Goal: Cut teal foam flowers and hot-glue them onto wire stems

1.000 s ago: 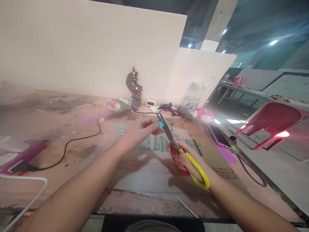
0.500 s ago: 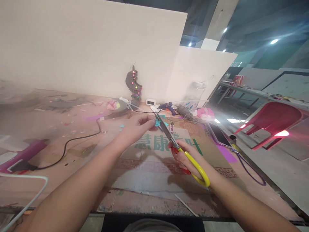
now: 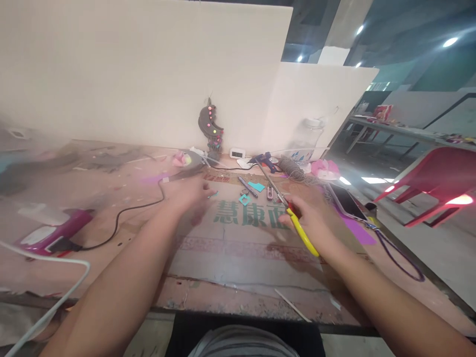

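My right hand (image 3: 310, 218) grips scissors (image 3: 286, 203) with yellow and red handles; the blades point away and up to the left, low over the cardboard sheet (image 3: 241, 248). My left hand (image 3: 189, 193) reaches forward over the table, smeared by motion, so its fingers cannot be read. Small teal scraps (image 3: 244, 199) and a larger teal piece (image 3: 256, 186) lie on the cardboard between my two hands, next to a dark pen (image 3: 247, 186).
A dark felt crescent with coloured dots (image 3: 210, 126) leans on the white board. Near it are a blue glue gun (image 3: 265, 159), twine (image 3: 293, 171), a jar (image 3: 310, 136) and a phone (image 3: 344, 200). A black cable (image 3: 126, 213) runs left to a purple device (image 3: 55, 233). Red chair (image 3: 439, 183) at right.
The teal pieces have left my left hand and lie on the cardboard. My left hand moved left and forward. My right hand lowered the scissors to the right. The view shifted.
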The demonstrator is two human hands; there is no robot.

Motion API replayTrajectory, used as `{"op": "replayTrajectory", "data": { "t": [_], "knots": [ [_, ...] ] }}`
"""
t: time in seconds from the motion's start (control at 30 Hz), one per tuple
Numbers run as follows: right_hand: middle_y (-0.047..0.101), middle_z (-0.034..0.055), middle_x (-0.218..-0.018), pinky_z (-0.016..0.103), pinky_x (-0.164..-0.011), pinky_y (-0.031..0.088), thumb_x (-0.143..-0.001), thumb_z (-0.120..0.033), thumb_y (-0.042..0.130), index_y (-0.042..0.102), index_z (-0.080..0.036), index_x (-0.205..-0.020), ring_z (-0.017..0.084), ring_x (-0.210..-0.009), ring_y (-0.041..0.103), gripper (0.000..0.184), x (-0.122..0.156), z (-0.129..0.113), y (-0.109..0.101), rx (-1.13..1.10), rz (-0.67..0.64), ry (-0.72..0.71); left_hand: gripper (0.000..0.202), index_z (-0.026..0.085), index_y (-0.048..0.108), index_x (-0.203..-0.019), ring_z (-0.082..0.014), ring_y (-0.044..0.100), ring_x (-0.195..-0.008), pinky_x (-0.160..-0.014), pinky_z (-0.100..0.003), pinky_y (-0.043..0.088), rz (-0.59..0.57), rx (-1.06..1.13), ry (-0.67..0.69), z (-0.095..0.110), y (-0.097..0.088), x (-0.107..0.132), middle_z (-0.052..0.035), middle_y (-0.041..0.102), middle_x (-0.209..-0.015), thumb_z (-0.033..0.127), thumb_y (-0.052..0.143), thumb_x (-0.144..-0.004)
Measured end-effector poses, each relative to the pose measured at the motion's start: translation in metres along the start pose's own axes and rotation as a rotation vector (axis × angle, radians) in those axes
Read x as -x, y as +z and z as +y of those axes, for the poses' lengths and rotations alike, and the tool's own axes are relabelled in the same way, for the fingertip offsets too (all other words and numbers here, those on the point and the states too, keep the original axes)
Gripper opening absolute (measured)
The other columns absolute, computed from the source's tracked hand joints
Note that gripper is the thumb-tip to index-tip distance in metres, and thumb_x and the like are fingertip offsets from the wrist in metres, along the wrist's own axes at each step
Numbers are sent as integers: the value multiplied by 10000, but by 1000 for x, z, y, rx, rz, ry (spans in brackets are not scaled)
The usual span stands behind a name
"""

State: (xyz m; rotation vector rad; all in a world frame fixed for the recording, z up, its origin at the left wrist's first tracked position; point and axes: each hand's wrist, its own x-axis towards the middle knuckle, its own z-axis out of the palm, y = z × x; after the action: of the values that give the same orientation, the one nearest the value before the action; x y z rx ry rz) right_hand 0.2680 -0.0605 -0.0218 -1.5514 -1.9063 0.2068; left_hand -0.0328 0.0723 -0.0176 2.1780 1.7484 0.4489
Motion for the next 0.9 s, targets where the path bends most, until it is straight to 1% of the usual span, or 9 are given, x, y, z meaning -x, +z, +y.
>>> {"op": "replayTrajectory", "data": {
  "t": [0.1, 0.2, 0.33, 0.43, 0.53, 0.6, 0.73, 0.83, 0.9],
  "knots": [
    [635, 41, -709, 300, -578, 403, -830, -471, 664, 688, -204, -1110, 218, -635, 561, 388, -4, 4, -3, 118, 3, 24, 340, 216, 636, -624, -300, 677, -784, -684, -338, 426, 68, -88, -56, -14, 7, -7, -82, 699, -648, 526, 661, -762],
    [665, 62, -742, 300, -592, 398, -813, -454, 701, 709, -191, -1092, 230, -661, 578, 383, -5, 1, -8, 183, -22, -26, 337, 223, 698, -722, -356, 669, -946, -781, -400, 430, 149, -147, -98, -26, 7, -10, -129, 747, -822, 534, 600, -809],
    [668, 87, -770, 307, -600, 380, -787, -466, 752, 730, -193, -1056, 246, -692, 575, 383, -6, -9, -15, 254, -38, -88, 301, 208, 731, -827, -355, 666, -974, -802, -412, 433, 196, -151, -84, -31, 0, -10, -152, 756, -940, 440, 542, -857],
    [667, 90, -776, 312, -612, 376, -810, -472, 734, 723, -194, -1079, 244, -695, 568, 387, -5, -15, -18, 273, -10, -91, 331, 208, 737, -935, -286, 679, -888, -760, -350, 449, 173, -104, 14, -15, 6, -4, -117, 759, -919, 440, 505, -895],
    [673, 87, -788, 317, -620, 373, -807, -490, 736, 719, -207, -1078, 238, -689, 559, 392, -5, -17, -20, 265, -19, -103, 387, 227, 743, -1008, -223, 682, -834, -735, -296, 466, 84, -48, 191, 18, 26, 8, -73, 754, -947, 515, 501, -917],
    [680, 90, -803, 317, -623, 369, -809, -495, 736, 715, -208, -1093, 237, -691, 559, 404, -5, -17, -21, 261, -31, -97, 410, 216, 744, -1019, -233, 681, -879, -750, -293, 481, 44, -46, 270, 40, 44, 16, -83, 736, -965, 557, 559, -887],
    [678, 85, -782, 299, -595, 353, -826, -478, 720, 703, -195, -1106, 234, -683, 573, 399, -3, -12, -17, 242, -20, -31, 312, 189, 733, -1037, -282, 648, -1019, -902, -348, 476, 24, -92, 349, 64, 66, 17, -124, 676, -1043, 439, 646, -873],
    [653, 46, -727, 282, -573, 339, -838, -480, 697, 693, -203, -1093, 207, -633, 556, 377, -3, -11, -12, 208, -71, 38, 209, 163, 739, -953, -282, 656, -1004, -927, -372, 474, -8, -102, 362, 70, 67, 9, -141, 675, -1010, 264, 558, -925],
    [623, 28, -683, 280, -564, 334, -845, -490, 684, 693, -197, -1077, 190, -591, 527, 374, -2, -13, -12, 176, -101, 64, 235, 150, 744, -894, -285, 669, -984, -923, -378, 477, -48, -83, 384, 74, 61, 10, -147, 695, -971, 189, 514, -925]
  ]
}}
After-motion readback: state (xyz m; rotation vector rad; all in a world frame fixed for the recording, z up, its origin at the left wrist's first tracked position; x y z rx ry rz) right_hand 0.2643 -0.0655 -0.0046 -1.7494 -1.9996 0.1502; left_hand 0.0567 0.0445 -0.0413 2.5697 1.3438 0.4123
